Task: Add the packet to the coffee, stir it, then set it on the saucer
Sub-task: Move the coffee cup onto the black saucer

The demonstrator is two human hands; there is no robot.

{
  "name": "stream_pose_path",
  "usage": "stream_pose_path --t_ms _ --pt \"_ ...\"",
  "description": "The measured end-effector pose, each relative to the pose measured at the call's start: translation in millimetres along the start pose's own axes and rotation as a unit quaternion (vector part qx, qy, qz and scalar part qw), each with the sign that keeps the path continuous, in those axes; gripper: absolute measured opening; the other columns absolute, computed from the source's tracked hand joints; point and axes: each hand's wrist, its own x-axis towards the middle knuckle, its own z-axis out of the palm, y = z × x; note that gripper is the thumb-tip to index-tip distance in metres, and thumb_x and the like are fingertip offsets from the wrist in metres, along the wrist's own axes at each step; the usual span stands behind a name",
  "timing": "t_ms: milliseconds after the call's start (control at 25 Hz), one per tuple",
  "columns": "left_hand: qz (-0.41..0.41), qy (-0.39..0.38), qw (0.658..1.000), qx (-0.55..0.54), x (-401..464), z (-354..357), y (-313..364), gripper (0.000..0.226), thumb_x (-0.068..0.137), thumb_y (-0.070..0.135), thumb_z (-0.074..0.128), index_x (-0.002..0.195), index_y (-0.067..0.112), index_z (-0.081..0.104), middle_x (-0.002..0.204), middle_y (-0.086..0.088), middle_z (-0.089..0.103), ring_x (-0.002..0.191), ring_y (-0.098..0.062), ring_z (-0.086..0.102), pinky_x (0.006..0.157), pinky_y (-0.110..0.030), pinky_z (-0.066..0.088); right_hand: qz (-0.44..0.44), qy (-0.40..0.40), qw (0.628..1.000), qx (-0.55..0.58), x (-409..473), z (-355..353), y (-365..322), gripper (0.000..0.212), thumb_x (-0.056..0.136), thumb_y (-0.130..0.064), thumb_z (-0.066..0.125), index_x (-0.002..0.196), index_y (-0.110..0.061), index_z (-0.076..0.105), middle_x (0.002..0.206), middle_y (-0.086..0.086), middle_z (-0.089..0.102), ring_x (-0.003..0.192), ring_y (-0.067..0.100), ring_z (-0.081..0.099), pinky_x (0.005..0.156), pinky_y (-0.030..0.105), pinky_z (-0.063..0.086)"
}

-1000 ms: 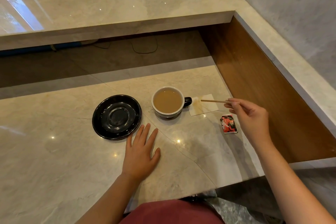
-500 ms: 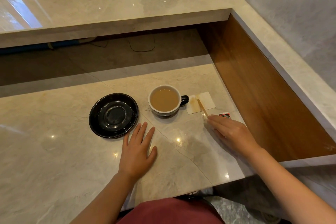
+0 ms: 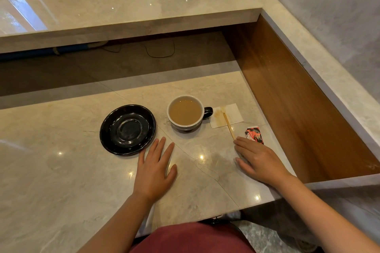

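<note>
A cup with a white inside and a dark handle holds light brown coffee and stands on the marble counter, right of an empty black saucer. A wooden stir stick lies with its far end on a stained white napkin right of the cup. A red and black packet lies flat beside it. My right hand rests flat on the counter, fingertips just short of the stick's near end, holding nothing. My left hand lies flat, fingers spread, just below the saucer.
A brown wooden side panel walls off the counter on the right. A raised marble shelf overhangs the back, with cables in the dark gap beneath. The counter's front edge runs close to my body.
My right hand lowered the stir stick onto the napkin and counter, let it go, and now lies flat. The left hand stayed in place.
</note>
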Motion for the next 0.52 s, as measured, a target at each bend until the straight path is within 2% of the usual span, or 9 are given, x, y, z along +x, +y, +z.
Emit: stream_pose_path --t_ms 120,200,320,400,520 --pt "-0.002 -0.001 1.000 -0.002 0 0 0 0.060 0.088 0.047 0.034 0.143 0.022 0.032 0.152 -0.008 0.026 0.140 -0.020 0.009 0.111 -0.047 0.006 0.008 0.018 1.000 0.012 1 -1 -5 0.054 0.094 -0.043 0.028 0.107 -0.008 0.066 0.113 0.010 0.069 0.110 0.022 0.061 0.097 0.033 0.043" --pt "-0.004 -0.001 1.000 -0.006 0 0 0 0.060 0.089 0.047 0.033 0.144 0.022 0.031 0.152 -0.007 0.025 0.141 -0.019 0.007 0.111 -0.047 0.005 0.017 0.058 0.998 0.031 5 -3 -9 0.046 0.094 -0.039 0.034 0.107 -0.009 0.065 0.112 0.010 0.069 0.109 0.023 0.061 0.096 0.035 0.046" --pt "-0.007 0.000 1.000 -0.011 -1 0 0 0.060 0.089 0.048 0.033 0.143 0.023 0.031 0.152 -0.007 0.025 0.140 -0.018 0.007 0.111 -0.047 0.005 0.018 0.124 0.991 0.044 27 -14 -24 0.033 0.090 -0.032 0.050 0.111 -0.011 0.062 0.110 0.011 0.068 0.105 0.022 0.060 0.087 0.038 0.052" --pt "-0.007 -0.001 1.000 -0.013 -1 0 1 0.060 0.089 0.047 0.034 0.143 0.023 0.032 0.152 -0.007 0.026 0.140 -0.019 0.008 0.111 -0.048 0.006 0.004 0.146 0.989 0.018 52 -25 -39 0.039 0.083 -0.033 0.057 0.117 -0.014 0.059 0.112 0.011 0.066 0.107 0.021 0.055 0.083 0.038 0.049" --pt "-0.012 -0.015 1.000 -0.015 -1 -1 1 0.060 0.090 0.050 0.031 0.145 0.026 0.026 0.154 -0.005 0.020 0.141 -0.018 0.003 0.111 -0.045 0.001 0.028 0.047 0.998 0.009 92 -40 -63 0.066 0.078 -0.046 0.061 0.136 -0.026 0.038 0.140 0.010 0.043 0.129 0.022 0.034 0.099 0.042 0.039"
